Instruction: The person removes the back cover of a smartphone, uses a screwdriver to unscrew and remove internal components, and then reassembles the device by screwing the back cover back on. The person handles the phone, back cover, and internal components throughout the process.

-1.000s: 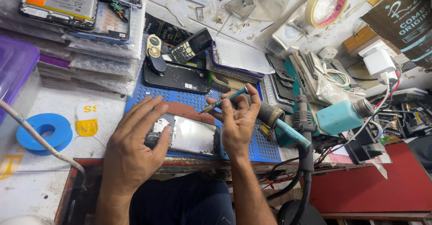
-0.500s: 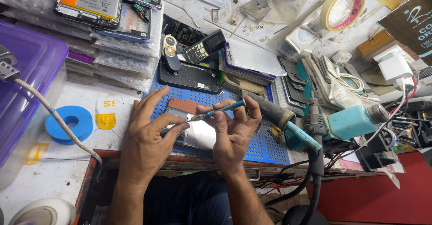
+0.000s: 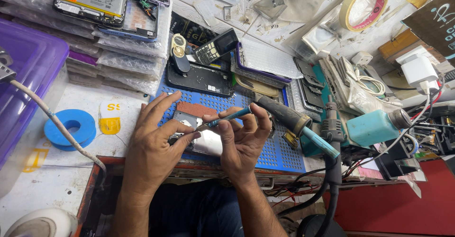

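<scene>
in the head view, the left hand point(image 3: 151, 147) lies spread over an opened silver-backed phone point(image 3: 199, 137) on the blue perforated work mat point(image 3: 279, 147), its fingers point(image 3: 163, 105) splayed and its thumb pressed to the phone's edge, steadying rather than gripping it. the right hand point(image 3: 241, 142) has its fingers clenched around a thin teal-handled tool point(image 3: 227, 118), whose tip meets the phone by the left thumb. a small reddish-brown rectangular pad point(image 3: 195, 109) lies on the mat just above the phone. to the right, a black-barrelled hot air handle with a teal grip point(image 3: 294, 121) rests across the mat's edge, and a teal plastic bottle point(image 3: 374, 127) lies beyond it. at the upper left, clear bubble-wrap packets point(image 3: 118, 62) are stacked on the table, topped by an open phone with an orange-labelled battery point(image 3: 90, 0). a blue flat ring point(image 3: 70, 128) and a white and yellow sticker point(image 3: 110, 116) sit left of the mat. a roll of tan tape point(image 3: 362, 7) lies at the upper right, with a dark sign point(image 3: 436, 21) at the corner.
</scene>
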